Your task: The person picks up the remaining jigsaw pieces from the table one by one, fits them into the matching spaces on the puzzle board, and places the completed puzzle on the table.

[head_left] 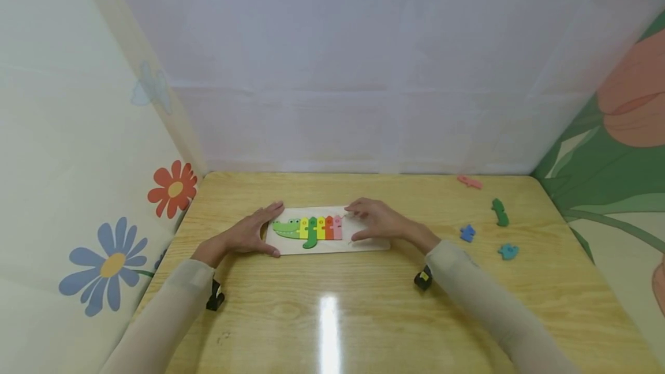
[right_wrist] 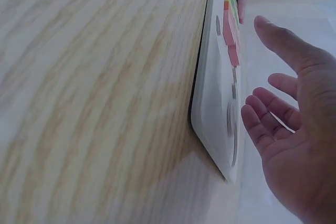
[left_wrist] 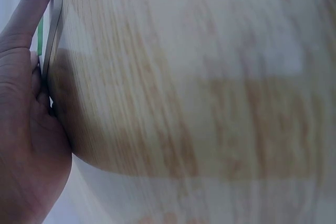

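A pale wooden puzzle board [head_left: 332, 247] lies on the table. Fitted on it is part of a crocodile: a light green head [head_left: 287, 229], then yellow, dark green, orange-red and pink pieces [head_left: 338, 228]. At the board's left end, my left hand [head_left: 248, 232] holds it between thumb and fingers, at the far and near corners. My right hand [head_left: 383, 221] is over the right end, thumb and fingers spread apart with nothing between them. In the right wrist view that hand [right_wrist: 299, 103] is beside the board's [right_wrist: 210, 93] empty recesses, just past the pink piece.
Loose pieces lie on the right of the table: a pink one [head_left: 470, 182] near the back edge, a dark green one [head_left: 500, 212], a blue one [head_left: 467, 233] and a teal one [head_left: 508, 251]. Fabric walls with printed flowers [head_left: 175, 189] enclose the wooden table [head_left: 280, 316].
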### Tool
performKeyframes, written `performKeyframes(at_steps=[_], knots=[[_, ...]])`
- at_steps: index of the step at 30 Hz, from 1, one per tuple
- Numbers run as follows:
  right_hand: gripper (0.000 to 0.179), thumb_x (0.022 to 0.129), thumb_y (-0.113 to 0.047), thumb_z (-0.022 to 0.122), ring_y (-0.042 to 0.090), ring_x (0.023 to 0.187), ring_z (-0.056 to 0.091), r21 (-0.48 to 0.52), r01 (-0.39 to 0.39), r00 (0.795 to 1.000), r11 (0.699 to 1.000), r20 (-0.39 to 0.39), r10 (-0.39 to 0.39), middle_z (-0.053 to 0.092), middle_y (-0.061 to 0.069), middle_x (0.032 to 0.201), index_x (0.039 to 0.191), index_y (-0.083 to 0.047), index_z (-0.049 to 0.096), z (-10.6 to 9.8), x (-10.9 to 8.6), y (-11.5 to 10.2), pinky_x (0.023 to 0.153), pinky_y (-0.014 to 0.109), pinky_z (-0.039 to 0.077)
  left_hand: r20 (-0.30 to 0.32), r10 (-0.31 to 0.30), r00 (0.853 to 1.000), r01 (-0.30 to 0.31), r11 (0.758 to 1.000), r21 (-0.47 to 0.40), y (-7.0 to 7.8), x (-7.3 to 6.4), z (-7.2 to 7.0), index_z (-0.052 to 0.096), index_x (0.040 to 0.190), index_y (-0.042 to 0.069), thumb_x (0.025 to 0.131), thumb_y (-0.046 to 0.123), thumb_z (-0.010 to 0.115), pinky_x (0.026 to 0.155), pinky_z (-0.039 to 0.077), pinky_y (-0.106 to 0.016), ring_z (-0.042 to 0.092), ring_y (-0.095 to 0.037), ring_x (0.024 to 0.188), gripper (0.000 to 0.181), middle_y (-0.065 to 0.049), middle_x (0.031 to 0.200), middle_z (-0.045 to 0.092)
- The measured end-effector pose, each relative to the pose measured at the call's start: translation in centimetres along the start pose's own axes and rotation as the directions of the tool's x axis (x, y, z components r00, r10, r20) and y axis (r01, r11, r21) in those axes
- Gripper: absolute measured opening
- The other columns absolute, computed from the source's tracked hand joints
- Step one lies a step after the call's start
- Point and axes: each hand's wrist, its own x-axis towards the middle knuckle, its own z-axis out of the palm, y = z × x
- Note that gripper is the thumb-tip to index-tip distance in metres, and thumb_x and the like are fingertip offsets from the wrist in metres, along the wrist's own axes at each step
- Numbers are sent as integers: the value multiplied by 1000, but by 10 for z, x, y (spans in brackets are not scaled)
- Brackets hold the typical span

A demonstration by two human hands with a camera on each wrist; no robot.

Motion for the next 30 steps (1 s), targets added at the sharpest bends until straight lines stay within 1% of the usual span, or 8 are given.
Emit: performKeyframes(at_steps=[2,9,15,18,22,30], knots=[[78,83,-34,92,28,123,65,3,4,1000,1000,-8,-4,63,12,143,147,-3,59,-2,-2,2,106,44,55,-2,0,1000,0,1000,2,0,0,0,23,168,2,78,49,93,131,8,-62,11,-39,163,124,-16,177,14],[76,85,-31,92,30,123,65,-2,-23,1000,1000,-11,23,61,14,145,147,-2,59,-14,-13,7,106,46,56,0,1,1000,-1,1000,0,-1,-1,1,23,168,2,78,50,93,130,9,-63,11,-39,163,124,-16,177,14],[75,84,-30,92,34,123,65,-25,8,999,1000,-31,-9,60,18,145,146,0,60,-26,-22,13,105,48,57,1,3,1000,-3,1000,8,0,-1,1,23,168,1,78,49,94,130,10,-63,12,-39,163,124,-16,177,14],[75,86,-31,91,35,123,65,-45,21,999,999,-36,-23,60,19,145,145,2,60,-31,-28,17,104,48,57,0,4,1000,-4,1000,7,1,-1,0,23,168,1,78,49,94,130,10,-63,12,-40,163,124,-17,177,14],[73,87,-29,89,38,124,64,-45,37,998,998,-48,-39,60,22,144,144,5,59,-38,-36,21,104,50,57,2,5,1000,-5,1000,6,3,-1,-1,23,167,1,78,49,94,130,10,-63,12,-40,163,124,-17,177,14],[72,85,-24,91,41,123,64,-44,39,994,998,-99,-43,60,24,143,142,8,60,-51,-50,32,102,54,58,11,-7,1000,7,1000,17,1,0,0,21,168,2,79,48,92,130,8,-63,9,-40,163,123,-17,177,11]])
